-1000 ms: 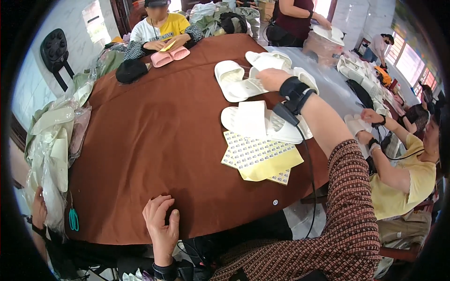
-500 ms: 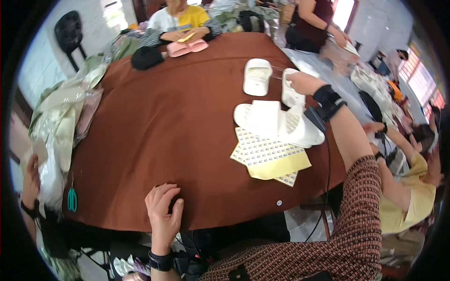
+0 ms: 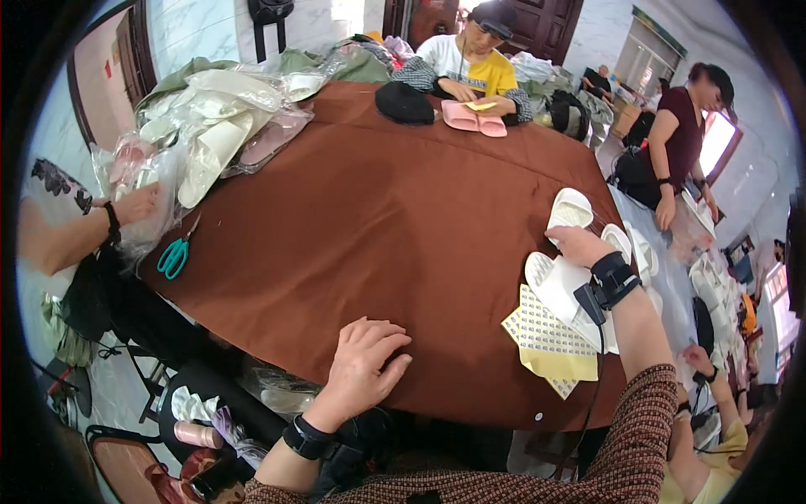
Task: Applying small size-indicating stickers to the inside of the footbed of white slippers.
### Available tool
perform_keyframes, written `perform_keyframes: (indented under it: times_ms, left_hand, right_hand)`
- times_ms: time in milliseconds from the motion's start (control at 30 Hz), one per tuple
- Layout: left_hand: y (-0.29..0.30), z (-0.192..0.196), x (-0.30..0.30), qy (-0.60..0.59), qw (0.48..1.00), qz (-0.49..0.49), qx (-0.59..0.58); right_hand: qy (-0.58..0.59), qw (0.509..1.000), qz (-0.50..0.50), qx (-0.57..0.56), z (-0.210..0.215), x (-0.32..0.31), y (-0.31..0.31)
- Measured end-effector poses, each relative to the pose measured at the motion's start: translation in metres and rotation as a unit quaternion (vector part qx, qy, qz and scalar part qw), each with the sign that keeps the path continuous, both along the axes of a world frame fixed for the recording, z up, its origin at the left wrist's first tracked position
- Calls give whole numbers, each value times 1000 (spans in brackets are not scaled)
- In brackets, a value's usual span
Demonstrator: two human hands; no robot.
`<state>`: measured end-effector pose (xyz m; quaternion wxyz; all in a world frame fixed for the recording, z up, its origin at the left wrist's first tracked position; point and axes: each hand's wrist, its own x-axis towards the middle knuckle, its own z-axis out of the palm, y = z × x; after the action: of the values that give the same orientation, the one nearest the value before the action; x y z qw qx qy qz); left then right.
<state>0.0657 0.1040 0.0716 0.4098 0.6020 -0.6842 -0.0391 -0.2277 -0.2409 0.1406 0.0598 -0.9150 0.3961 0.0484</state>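
My left hand [image 3: 366, 363] rests near the table's front edge, fingers loosely spread and holding nothing. At the right, my right hand [image 3: 583, 247] has its fingers closed on the near end of a white slide sandal [image 3: 572, 207]. A thin thread or strap seems to run from this sandal to another white slide sandal [image 3: 617, 238] on its right. Below my right wrist lies one more pair of white slide sandals [image 3: 560, 290], partly hidden by my hand and arm. Yellow-backed sticker sheets [image 3: 554, 336] lie partly under that pair.
Teal-handled scissors [image 3: 174, 259] lie at the left edge of the brown-covered table [image 3: 361, 227]. Bagged white sandals [image 3: 217, 155] are heaped at the far left, beside a co-worker's hand [image 3: 138, 203]. Across sits a person with pink sandals [image 3: 474, 119] and a black cap [image 3: 405, 102].
My view has swung left. My right hand has moved from the right-hand sandal of the far pair to the left-hand one. My left hand stays open near the front edge.
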Motion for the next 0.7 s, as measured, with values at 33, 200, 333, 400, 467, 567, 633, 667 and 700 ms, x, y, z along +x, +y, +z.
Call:
perform_keyframes:
  times_ms: [33,200,333,400,467,567,633,667,700]
  left_hand:
    - [-1,0,-1,5,1000,-11,5]
    - [-1,-2,1,10,1000,-5,3]
    - [-2,1,3,8,1000,-6,6]
    - [-1,1,3,4,1000,-4,9]
    - [-3,1,1,14,1000,-7,6]
    - [-5,1,0,15,1000,-10,1]
    - [-3,0,1,10,1000,-8,6]
    - [-2,0,1,7,1000,-5,11]
    - [-2,0,2,7,1000,-3,13]
  right_hand:
    - [3,1000,9,-8,-6,-8,-9]
    - [34,999,8,-15,-7,-7,-13]
    - [64,998,-17,15,1,3,-5]
    - [81,996,-27,39,3,6,-4]
    - [80,997,-8,-3,2,3,-5]
    - [76,996,-35,-17,-5,-6,-15]
    - [63,997,-45,-31,-8,-10,-15]
    - [78,994,-64,-48,-10,-11,-16]
    - [93,990,-83,-66,-11,-12,-17]
